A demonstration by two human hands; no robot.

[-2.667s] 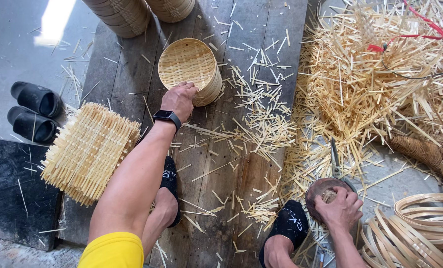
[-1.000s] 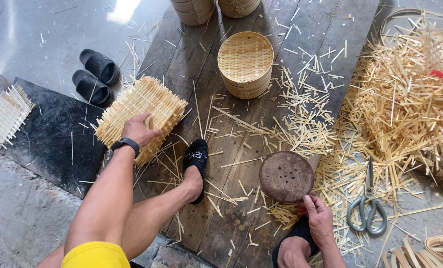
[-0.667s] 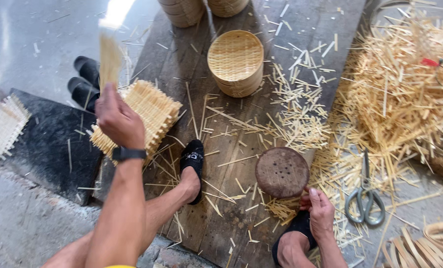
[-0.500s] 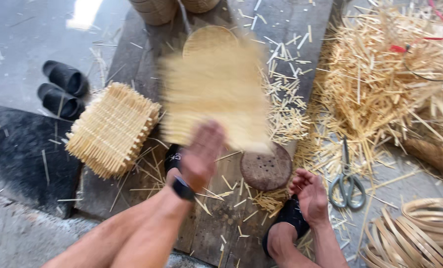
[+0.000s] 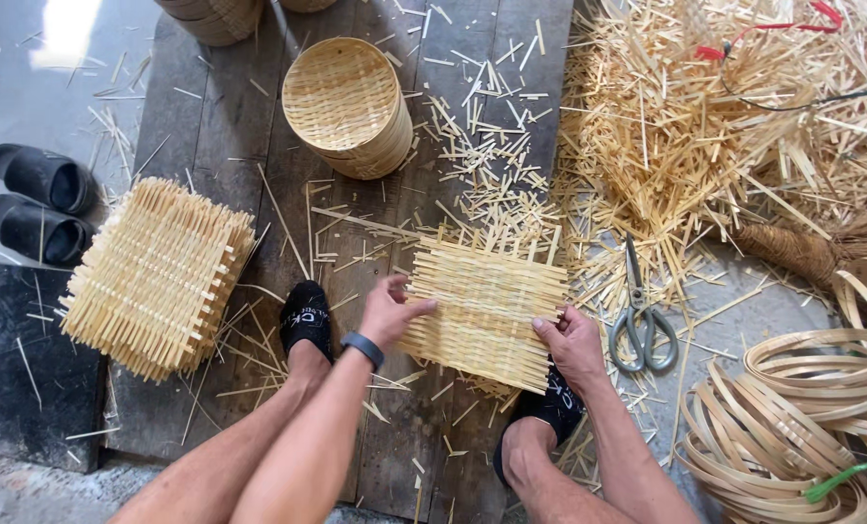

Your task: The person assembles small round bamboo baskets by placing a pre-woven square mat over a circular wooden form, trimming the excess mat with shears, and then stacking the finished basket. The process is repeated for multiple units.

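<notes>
A square woven bamboo mat (image 5: 485, 309) lies flat over the spot between my feet on the dark wooden boards (image 5: 229, 126). My left hand (image 5: 391, 311), a dark band on its wrist, rests palm down on the mat's left edge. My right hand (image 5: 569, 342) grips the mat's lower right edge. A thick stack of the same woven mats (image 5: 157, 275) sits to the left, beyond my left foot in a black shoe (image 5: 306, 317).
A round woven basket (image 5: 348, 105) stands upside down at the top centre. Scissors (image 5: 641, 316) lie right of the mat. Loose bamboo offcuts (image 5: 705, 126) pile at the upper right, coiled bamboo hoops (image 5: 802, 427) at the lower right, black slippers (image 5: 37, 202) at the left.
My left hand took one mat from the stack at the left, swung it over and laid it down on the round wooden block. My right hand moved onto its edge.
</notes>
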